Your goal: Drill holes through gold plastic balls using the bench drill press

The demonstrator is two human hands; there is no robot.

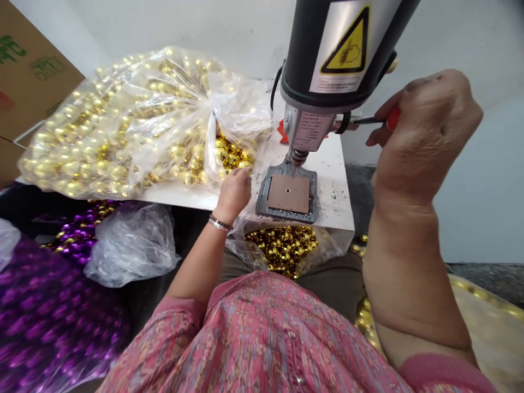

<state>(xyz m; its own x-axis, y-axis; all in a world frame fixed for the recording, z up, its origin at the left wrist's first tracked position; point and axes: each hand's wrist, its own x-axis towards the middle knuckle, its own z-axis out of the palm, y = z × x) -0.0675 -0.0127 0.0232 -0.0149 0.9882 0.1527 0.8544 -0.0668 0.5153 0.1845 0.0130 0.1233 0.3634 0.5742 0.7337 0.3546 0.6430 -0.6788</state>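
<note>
A small bench drill press [327, 65] stands over a metal base [313, 204] with a square brown plate [301, 188] that has a small dark hole. Its thin bit points down just above the plate. On the right, my right hand [429, 120] is closed around the red knob [393, 118] of the press's feed lever [366, 120]. My left hand [235, 194], wearing a bracelet, has its fingers curled at the mouth of a clear plastic bag [164, 103] of gold balls [231, 153]. Whatever those fingers hold is hidden.
More faceted gold balls [286, 248] fill an open bag in my lap, below the white table [339, 210]. Purple balls in plastic [49, 316] are at lower left, beside crumpled clear plastic [131, 245]. A cardboard box [33, 71] stands far left; dark shavings dot the table.
</note>
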